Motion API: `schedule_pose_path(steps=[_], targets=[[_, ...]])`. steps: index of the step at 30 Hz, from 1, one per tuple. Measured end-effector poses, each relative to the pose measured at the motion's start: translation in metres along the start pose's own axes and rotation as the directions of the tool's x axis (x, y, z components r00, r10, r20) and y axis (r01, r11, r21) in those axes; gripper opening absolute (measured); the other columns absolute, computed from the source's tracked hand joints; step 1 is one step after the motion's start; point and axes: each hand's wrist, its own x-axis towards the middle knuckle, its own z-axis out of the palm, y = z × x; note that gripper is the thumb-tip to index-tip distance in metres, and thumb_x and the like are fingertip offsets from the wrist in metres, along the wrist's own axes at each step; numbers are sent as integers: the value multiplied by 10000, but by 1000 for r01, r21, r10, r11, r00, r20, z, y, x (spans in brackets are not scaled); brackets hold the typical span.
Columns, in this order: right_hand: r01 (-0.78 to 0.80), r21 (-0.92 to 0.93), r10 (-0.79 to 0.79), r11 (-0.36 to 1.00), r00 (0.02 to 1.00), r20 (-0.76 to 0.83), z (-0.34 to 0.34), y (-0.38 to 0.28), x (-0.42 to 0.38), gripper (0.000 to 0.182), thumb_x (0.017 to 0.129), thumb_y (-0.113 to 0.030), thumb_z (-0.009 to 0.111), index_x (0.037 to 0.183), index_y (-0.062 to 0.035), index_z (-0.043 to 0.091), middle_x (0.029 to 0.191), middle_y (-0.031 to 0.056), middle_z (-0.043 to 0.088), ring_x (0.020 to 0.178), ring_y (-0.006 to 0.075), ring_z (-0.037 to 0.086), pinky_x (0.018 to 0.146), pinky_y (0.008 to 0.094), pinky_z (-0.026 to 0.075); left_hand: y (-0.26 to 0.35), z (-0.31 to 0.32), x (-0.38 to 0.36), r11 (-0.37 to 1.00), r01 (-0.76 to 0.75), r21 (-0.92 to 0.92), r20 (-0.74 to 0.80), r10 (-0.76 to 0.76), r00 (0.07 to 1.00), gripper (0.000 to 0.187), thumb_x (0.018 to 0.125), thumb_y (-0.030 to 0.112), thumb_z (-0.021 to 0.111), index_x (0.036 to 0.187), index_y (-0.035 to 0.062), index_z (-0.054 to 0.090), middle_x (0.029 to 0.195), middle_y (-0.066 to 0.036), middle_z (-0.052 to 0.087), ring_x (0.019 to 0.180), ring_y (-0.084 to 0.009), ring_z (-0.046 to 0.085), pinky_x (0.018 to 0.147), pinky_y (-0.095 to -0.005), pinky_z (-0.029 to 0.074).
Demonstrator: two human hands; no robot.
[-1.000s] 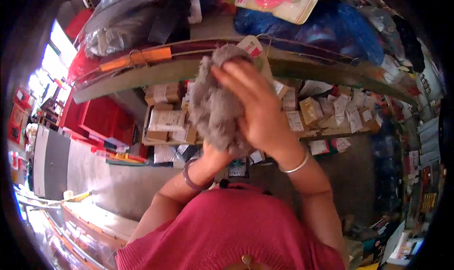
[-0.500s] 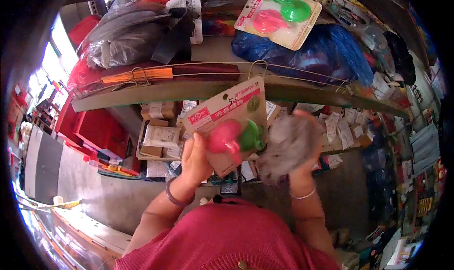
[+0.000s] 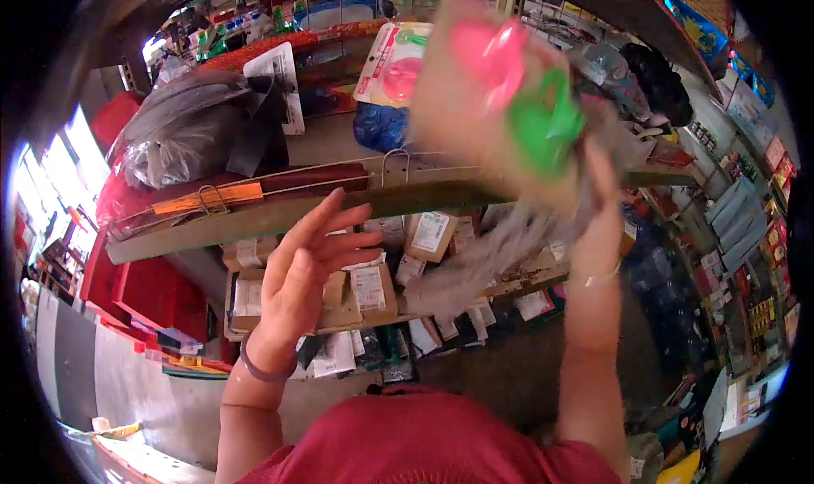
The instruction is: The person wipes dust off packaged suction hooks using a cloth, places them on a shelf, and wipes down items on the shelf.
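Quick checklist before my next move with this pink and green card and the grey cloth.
1. Left hand free: ok, fingers spread, holding nothing.
2. Right hand free: not ok, it has both the card and the grey cloth.
3. Firm grip on the card: cannot tell, motion blur.
4. Card's print readable: not ok, blurred.
5. Second card on the shelf fully visible: not ok, the raised card covers part.

Shop or its stockroom: long shelf [image 3: 170, 235] bearing bagged goods [image 3: 178, 123], carded pink-and-green pack [image 3: 393, 67]; labelled cartons [image 3: 370, 290] below; small packaged wares [image 3: 761, 321] crowding right side.
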Motion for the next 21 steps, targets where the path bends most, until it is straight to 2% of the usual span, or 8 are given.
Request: schedule_pose_path(steps=[3,5,8,9,12,14,16,21], targets=[[587,18,-556,809,756,345,-24,-23,56,354,867,-229,480,1165,-39,506,1189,76,507,1077,165,488,920,326,380,0,-6,1,996,59,72,-7,-59,998,573,895,337,436,1318,-19,285,1256,-201,423,1051,-270,523,896,-373,414],[567,-35,-536,823,796,282,0,-45,81,426,854,-248,500,1210,-15,460,1192,117,500,1046,220,505,867,305,407,5,-7,2,987,99,123,-31,-96,995,450,886,154,457,1291,-7,345,1226,-164,459,1037,-230,538,891,-339,417],[225,-241,-210,944,974,86,21,-76,167,478,802,-320,578,1166,-20,499,1086,111,560,943,228,544,813,315,433,13,-7,7,928,33,371,-32,-22,999,414,850,73,497,1246,-9,404,1171,-136,497,1015,-202,550,872,-315,424],[177,-453,-174,874,984,49,22,-81,202,479,780,-341,599,1130,-22,528,1049,113,578,913,235,556,800,325,441,16,-14,13,880,-91,466,24,90,996,390,816,20,527,1197,-11,450,1118,-121,518,999,-187,559,850,-306,433],[290,-748,-219,597,956,196,11,-80,241,493,764,-372,598,1055,26,571,1030,153,592,911,282,570,803,361,440,50,-30,39,480,-337,810,226,275,934,362,788,35,539,1147,3,506,1039,-145,575,996,-263,554,852,-337,418],[370,-924,-478,-93,798,368,14,-84,217,470,772,-341,580,1029,53,573,1068,214,572,990,334,546,820,379,426,60,-44,67,254,-455,853,355,356,864,358,753,22,554,1110,34,538,1036,-151,573,946,-308,559,830,-352,431],[141,-947,-381,-288,890,249,-2,-104,262,485,779,-325,561,1055,73,544,1110,258,535,1054,359,509,838,384,411,65,-54,105,104,-419,902,382,261,887,298,751,31,536,1047,54,561,1017,-132,585,924,-309,562,801,-359,447],[323,-946,-639,-23,723,262,0,-106,195,390,798,-220,553,1097,29,529,1108,184,561,1041,326,516,868,348,392,27,-87,191,-570,-398,719,456,-45,889,158,747,152,559,879,92,623,890,-84,626,830,-257,616,672,-349,503]])
